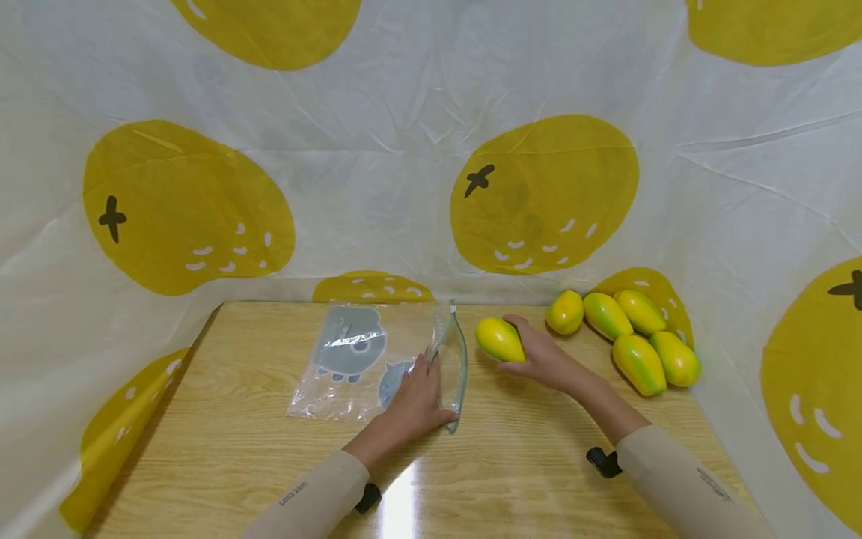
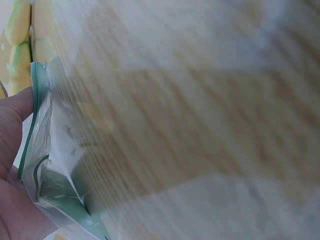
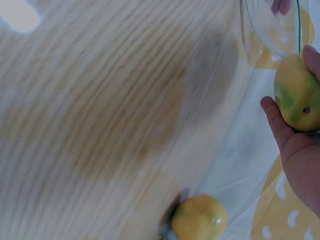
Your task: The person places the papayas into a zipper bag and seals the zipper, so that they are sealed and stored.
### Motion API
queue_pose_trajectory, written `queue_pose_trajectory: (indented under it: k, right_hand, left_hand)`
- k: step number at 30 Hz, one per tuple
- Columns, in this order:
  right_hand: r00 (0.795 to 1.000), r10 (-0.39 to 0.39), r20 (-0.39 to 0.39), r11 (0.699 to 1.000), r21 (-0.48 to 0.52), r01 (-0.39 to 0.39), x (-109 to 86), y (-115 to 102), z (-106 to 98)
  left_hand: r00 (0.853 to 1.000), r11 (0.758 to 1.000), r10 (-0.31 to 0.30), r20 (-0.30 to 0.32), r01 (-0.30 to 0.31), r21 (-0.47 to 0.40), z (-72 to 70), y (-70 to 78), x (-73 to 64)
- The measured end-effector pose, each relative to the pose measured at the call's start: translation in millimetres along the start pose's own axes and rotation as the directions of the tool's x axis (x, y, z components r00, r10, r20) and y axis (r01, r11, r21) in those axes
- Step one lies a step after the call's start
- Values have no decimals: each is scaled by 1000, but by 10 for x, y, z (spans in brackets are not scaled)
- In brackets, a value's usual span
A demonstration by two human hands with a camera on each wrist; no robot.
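On the left half of the worktop [image 1: 249, 442], a clear plastic bag [image 1: 397, 337] printed with cartoon animals lies flat, its parted mouth facing right; the film looks thin, light, limp and slippery, apt to slide or crumple if pushed, so the stiffer green zip strip [image 1: 464, 367] along the mouth seems the best place to take hold. Over that mouth spreads the left hand [image 1: 417, 393], its forearm coming up from below on a slant, with the thumb against the near end of the strip and the fingers reaching across the film; whether they pinch the plastic or only press it, I cannot tell. Just right of the mouth, apart from it, the mango [image 1: 499, 339] is clasped in the right hand [image 1: 535, 358], whose fingers wrap its far side while the thumb supports the near side, leaving the rounded end toward the bag uncovered. Its skin is smooth and glossy, so it will probably feel firm but a little slick, fairly light for one hand, and safest held around its wide middle. The right forearm slants in from the lower right. Farther right, five more mangoes [image 1: 609, 317] rest in a loose cluster near the back corner.
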State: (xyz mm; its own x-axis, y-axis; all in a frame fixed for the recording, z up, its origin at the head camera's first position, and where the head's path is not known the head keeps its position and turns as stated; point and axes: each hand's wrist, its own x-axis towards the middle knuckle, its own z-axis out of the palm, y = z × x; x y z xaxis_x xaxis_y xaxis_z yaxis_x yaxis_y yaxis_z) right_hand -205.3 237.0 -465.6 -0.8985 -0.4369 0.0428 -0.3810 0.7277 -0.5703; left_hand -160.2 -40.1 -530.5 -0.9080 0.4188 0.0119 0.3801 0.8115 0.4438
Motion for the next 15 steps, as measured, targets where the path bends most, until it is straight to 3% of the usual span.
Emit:
queue_pose_trajectory:
  k: [7,15]
  right_hand:
    - [993,-79,86,997,21,77,164,-128,84]
    - [987,-60,151,998,-24,64,261,-192,178]
  left_hand:
    - [1000,1000,8,3,-8,2,-20,6,4]
    - [1000,1000,8,1,-8,-9,2,0,5]
